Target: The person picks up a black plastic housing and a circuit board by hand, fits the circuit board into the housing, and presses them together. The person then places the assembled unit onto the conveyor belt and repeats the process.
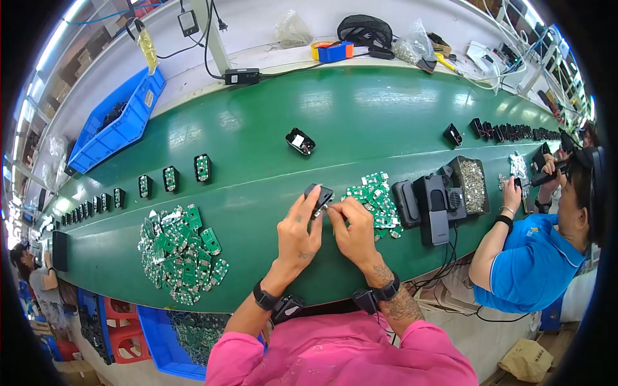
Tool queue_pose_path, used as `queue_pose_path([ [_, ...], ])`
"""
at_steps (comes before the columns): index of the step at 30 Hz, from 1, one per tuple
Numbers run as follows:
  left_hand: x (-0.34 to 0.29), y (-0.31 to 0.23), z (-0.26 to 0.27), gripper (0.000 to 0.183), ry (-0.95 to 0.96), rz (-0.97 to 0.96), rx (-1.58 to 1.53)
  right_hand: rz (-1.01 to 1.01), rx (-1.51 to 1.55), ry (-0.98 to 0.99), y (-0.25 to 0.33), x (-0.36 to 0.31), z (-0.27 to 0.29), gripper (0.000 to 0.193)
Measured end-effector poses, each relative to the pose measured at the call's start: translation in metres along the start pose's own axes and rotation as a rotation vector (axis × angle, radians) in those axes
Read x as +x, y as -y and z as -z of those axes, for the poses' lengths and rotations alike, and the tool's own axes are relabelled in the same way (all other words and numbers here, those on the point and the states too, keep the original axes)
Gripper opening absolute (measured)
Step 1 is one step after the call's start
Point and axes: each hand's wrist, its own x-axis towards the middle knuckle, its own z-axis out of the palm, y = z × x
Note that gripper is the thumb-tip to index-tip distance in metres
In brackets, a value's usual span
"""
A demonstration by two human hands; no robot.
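A small black plastic housing [325, 194] is tilted between the fingers of my left hand [298, 233], with light metal or board parts showing along its lower edge. My right hand [355, 233] has its fingers curled in a pinch right beside that edge. Whatever its fingertips grip is too small to make out. Close to my right hand lies a pile of green circuit boards [376, 199]. A larger heap of circuit boards [180, 254] spreads to the left. Farther off, an open black housing [300, 141] with wires and a white part inside rests on the green table [257, 174].
Housings with boards [203, 168] form a row toward the far left. On the right stand dark grey devices [430, 209] and a bin of small parts [473, 183]. A blue crate [119, 122] sits far left. A co-worker in a blue shirt [531, 264] works at the right.
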Motion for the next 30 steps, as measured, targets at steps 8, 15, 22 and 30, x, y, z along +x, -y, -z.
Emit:
queue_pose_path([
  [8,0.010,-0.007,0.007,0.054,0.212,0.537,-0.772,-0.259,0.216,0.076,-0.013,0.004,0.014,0.011],
  [15,0.009,-0.006,0.010,0.056,0.263,0.530,-0.619,-0.345,0.396,-0.075,-0.002,-0.003,0.005,0.022],
  [22,0.006,-0.001,0.004,0.055,0.194,0.447,-0.661,-0.335,0.304,0.001,-0.008,-0.002,0.010,0.019],
  [30,0.001,0.005,-0.001,0.051,0.069,0.140,-0.317,-0.350,0.290,0.336,-0.004,0.000,0.027,0.029],
])
